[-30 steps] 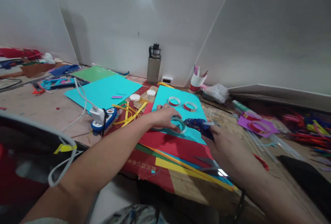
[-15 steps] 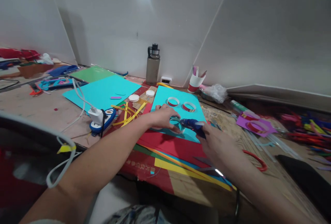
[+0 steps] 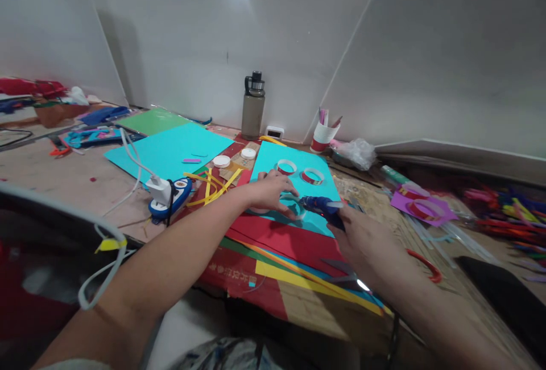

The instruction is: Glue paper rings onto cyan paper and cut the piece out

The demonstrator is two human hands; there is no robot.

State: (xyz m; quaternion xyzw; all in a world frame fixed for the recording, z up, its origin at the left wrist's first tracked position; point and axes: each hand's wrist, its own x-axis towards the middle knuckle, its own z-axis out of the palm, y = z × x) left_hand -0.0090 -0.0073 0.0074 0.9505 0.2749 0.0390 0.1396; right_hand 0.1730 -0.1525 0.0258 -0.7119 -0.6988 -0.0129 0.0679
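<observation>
My left hand reaches over a turquoise sheet, thumb and fingers closed about the left side of a white paper ring lying on it. In my right hand is a blue hot glue gun, its nozzle pointing left at the ring's rim. Whether the nozzle touches the rim I cannot tell. Two more rings, a left one and a right one, red inside, stand farther back on the sheet. Another ring is mostly covered by my left hand.
Scissors lie beneath my right forearm. Red sheets and yellow strips surround the work. A bottle and a cup of pens stand behind. Left is a power strip with a cable; right, a purple piece with rings.
The glue gun and my right hand have shifted slightly to the right. My left hand stays at the same ring.
</observation>
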